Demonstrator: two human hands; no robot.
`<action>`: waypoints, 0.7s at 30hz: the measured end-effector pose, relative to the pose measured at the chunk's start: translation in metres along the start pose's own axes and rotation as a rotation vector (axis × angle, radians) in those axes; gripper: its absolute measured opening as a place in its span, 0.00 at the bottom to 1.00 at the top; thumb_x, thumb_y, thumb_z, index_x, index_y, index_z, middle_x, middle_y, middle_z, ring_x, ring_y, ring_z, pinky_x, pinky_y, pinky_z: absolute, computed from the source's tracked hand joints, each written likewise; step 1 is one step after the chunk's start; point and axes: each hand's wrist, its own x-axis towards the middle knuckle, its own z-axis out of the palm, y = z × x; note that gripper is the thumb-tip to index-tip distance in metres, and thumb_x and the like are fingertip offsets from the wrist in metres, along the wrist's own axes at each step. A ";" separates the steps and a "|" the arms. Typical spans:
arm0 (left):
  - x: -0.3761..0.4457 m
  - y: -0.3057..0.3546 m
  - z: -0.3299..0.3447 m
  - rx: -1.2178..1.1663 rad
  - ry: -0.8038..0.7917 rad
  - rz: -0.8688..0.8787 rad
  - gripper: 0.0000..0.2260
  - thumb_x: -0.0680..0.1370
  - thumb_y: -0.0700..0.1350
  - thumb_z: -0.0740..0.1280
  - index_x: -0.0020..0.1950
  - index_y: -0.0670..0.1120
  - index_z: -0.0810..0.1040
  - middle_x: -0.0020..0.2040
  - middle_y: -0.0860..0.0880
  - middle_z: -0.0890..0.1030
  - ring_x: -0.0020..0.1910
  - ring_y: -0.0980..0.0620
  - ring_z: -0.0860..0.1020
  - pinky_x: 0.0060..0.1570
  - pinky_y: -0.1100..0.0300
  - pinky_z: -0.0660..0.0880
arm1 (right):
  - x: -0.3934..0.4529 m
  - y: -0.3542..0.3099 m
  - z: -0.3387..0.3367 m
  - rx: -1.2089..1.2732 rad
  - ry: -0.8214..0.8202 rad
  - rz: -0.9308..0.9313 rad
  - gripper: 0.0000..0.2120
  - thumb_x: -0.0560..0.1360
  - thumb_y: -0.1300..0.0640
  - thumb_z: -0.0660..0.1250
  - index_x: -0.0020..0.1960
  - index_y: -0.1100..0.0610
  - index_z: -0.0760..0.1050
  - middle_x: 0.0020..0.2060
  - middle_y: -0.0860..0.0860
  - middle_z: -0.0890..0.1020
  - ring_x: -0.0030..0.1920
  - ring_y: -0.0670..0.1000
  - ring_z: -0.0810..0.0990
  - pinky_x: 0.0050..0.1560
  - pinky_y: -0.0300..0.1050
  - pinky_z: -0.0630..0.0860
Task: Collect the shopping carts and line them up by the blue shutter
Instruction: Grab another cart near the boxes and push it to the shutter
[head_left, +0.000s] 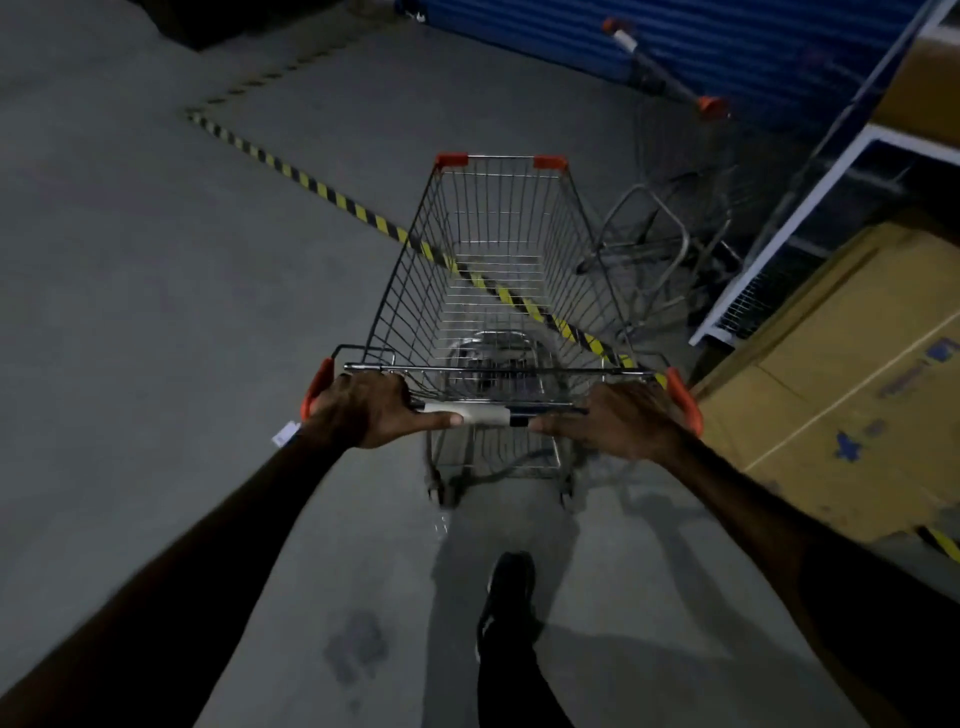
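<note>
Two shopping carts (498, 270) (675, 171), one blue shutter (675, 36), two hands (371, 410) (621, 423), one cardboard box (852, 379).

- I can read no text anywhere around me.
- The blue print on the cardboard box (852, 395) to my right is too blurred to make out.

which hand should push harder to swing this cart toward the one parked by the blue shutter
Left, probably. Both the left hand and right hand grip the cart handle, but the parked cart by the blue shutter lies ahead-right, so a stronger left push should turn it that way.
</note>
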 end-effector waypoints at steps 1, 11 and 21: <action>0.019 -0.006 -0.007 -0.002 -0.012 0.000 0.49 0.61 0.93 0.43 0.37 0.51 0.80 0.47 0.53 0.85 0.58 0.48 0.83 0.79 0.28 0.51 | 0.019 -0.001 -0.005 0.014 0.009 -0.014 0.39 0.70 0.15 0.57 0.31 0.52 0.65 0.26 0.49 0.74 0.27 0.47 0.74 0.32 0.44 0.68; 0.190 -0.064 -0.081 0.058 -0.026 0.044 0.49 0.61 0.93 0.45 0.32 0.48 0.79 0.39 0.59 0.80 0.54 0.53 0.82 0.80 0.30 0.50 | 0.187 -0.012 -0.059 0.089 0.018 0.027 0.44 0.69 0.14 0.59 0.40 0.56 0.82 0.25 0.47 0.75 0.28 0.44 0.77 0.33 0.45 0.74; 0.371 -0.123 -0.146 0.087 -0.034 0.101 0.50 0.57 0.94 0.43 0.35 0.50 0.79 0.39 0.58 0.78 0.52 0.51 0.81 0.80 0.33 0.51 | 0.365 -0.022 -0.094 0.228 0.052 0.078 0.49 0.61 0.07 0.50 0.49 0.47 0.86 0.33 0.48 0.84 0.41 0.52 0.87 0.47 0.53 0.85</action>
